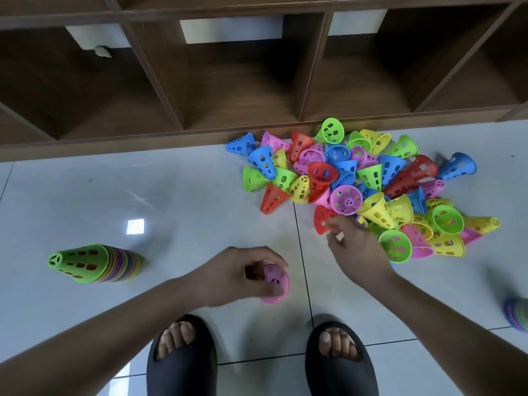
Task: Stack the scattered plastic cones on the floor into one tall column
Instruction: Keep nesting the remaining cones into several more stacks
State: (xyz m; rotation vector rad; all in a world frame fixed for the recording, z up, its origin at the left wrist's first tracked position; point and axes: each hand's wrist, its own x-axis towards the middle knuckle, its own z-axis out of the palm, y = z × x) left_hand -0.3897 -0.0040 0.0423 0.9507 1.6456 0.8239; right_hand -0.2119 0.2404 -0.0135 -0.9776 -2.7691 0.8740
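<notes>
A heap of several loose perforated plastic cones (371,181) in red, blue, green, yellow and pink lies on the tiled floor at the right. My left hand (237,277) grips a pink cone (275,282) just above the floor near the middle. My right hand (355,247) reaches into the near edge of the heap, with its fingers at a red cone (323,218); whether it holds that cone is unclear. A column of stacked cones (94,264) with a green cone on top stands at the left.
A dark wooden shelf unit (228,81) with open compartments runs along the far side, its base touching the heap. My feet in black slippers (183,355) stand at the bottom. Another small stack of cones (518,314) shows at the right edge.
</notes>
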